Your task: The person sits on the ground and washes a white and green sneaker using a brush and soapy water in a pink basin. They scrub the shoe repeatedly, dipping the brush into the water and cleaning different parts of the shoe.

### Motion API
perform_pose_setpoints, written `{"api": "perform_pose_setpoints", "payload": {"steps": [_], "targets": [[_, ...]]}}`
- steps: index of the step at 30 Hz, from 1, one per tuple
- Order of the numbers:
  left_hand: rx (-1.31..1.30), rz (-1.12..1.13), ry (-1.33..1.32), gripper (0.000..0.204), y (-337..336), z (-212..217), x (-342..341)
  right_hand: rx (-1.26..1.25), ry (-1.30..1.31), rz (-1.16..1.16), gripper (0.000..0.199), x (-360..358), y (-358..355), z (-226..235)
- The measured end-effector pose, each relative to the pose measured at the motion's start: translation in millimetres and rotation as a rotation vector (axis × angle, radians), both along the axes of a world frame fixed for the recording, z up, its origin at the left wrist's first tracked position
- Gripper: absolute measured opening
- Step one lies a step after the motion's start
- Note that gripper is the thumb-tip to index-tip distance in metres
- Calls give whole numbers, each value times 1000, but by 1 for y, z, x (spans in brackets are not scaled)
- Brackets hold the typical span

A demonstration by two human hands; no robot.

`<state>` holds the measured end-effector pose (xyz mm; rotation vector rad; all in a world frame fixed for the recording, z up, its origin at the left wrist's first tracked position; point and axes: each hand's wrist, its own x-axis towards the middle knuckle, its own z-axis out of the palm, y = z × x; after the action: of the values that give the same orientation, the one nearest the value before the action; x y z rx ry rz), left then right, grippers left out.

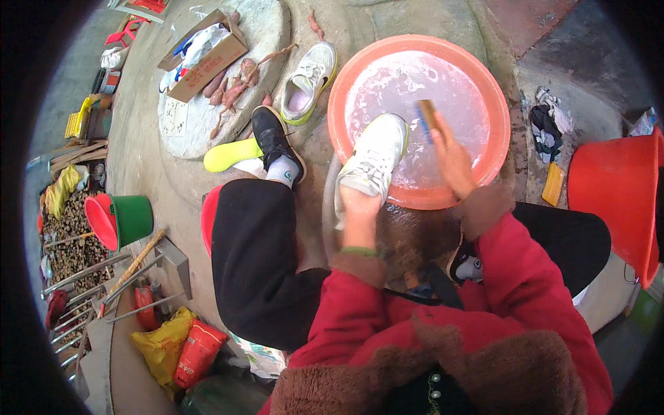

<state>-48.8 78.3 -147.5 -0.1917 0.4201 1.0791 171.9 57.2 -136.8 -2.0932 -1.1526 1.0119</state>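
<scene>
My left hand (360, 209) is pushed into the opening of a white sneaker (379, 155) and holds it over the near left rim of a wide orange basin (348, 76). Cloudy, foamy water lies in the basin. To the right of the sneaker, my right hand (454, 159) grips a scrub brush (428, 115) with a wooden back and blue bristles. The brush is apart from the sneaker. A second pale sneaker (311, 77) with a yellow-green sole rests on the ground left of the basin. A yellow-green insole (227, 157) lies by my shoe.
A cardboard box (209, 68) and reddish roots (235, 93) sit on a round stone slab at the far left. On the right are a large red bucket (609, 181), a yellow block (553, 184) and dark cloths (545, 133). A green bucket (133, 220) stands left, near a metal rack.
</scene>
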Motion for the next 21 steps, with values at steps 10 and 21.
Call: {"api": "perform_pose_setpoints", "payload": {"steps": [10,21], "targets": [[-113,55,285,55,-2,9,16,296,191,350,51,-47,-42,62],[-40,34,217,45,-17,-9,4,423,-112,535,51,-91,-43,98]]}}
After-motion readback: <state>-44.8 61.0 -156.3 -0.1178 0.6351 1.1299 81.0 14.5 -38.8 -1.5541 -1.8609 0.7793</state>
